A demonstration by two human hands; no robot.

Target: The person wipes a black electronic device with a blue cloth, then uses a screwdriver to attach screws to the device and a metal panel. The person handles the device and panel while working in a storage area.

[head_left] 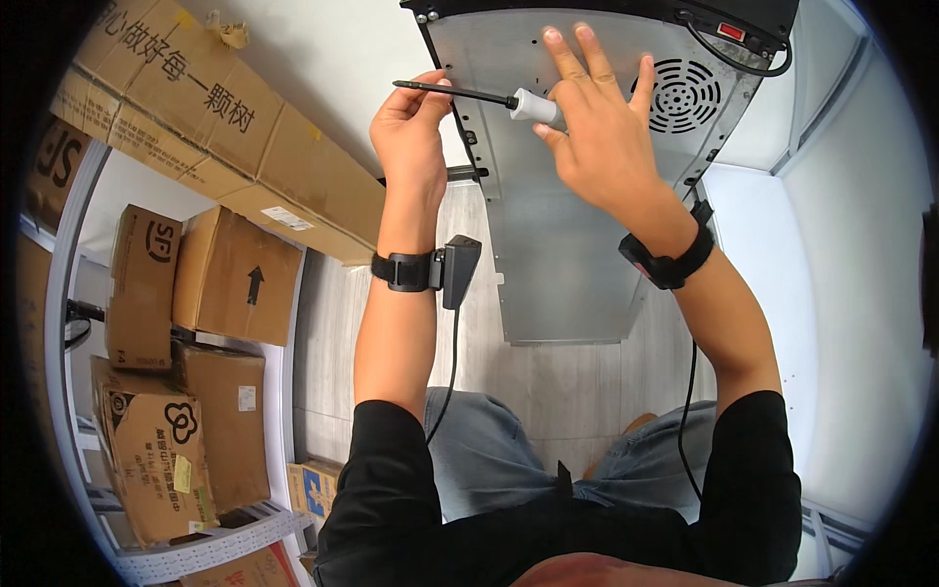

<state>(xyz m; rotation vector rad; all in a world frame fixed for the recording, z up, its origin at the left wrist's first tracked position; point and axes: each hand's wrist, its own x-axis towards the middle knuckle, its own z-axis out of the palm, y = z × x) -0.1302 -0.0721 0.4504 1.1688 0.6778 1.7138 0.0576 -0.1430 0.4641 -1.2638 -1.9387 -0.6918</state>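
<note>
A screwdriver (468, 94) with a long black shaft and a pale grey handle lies sideways in front of a metal cabinet panel (553, 245). My right hand (606, 137) has its thumb and lower fingers about the handle, while the other fingers stretch out over the panel. At the shaft's tip end, my left hand (409, 127) is closed, thumb and fingertips pinching the shaft. The tip sticks out to the left, past those fingers. Whether anything small is also in the left fingers is hidden.
Round vent slots (677, 96), a red switch (731, 32) and a black cable (734, 67) are at the cabinet's upper right. To the left, a long carton (245, 127) stands beside a metal shelf (196, 558) loaded with cardboard boxes (240, 274). Cords hang from both wrist straps.
</note>
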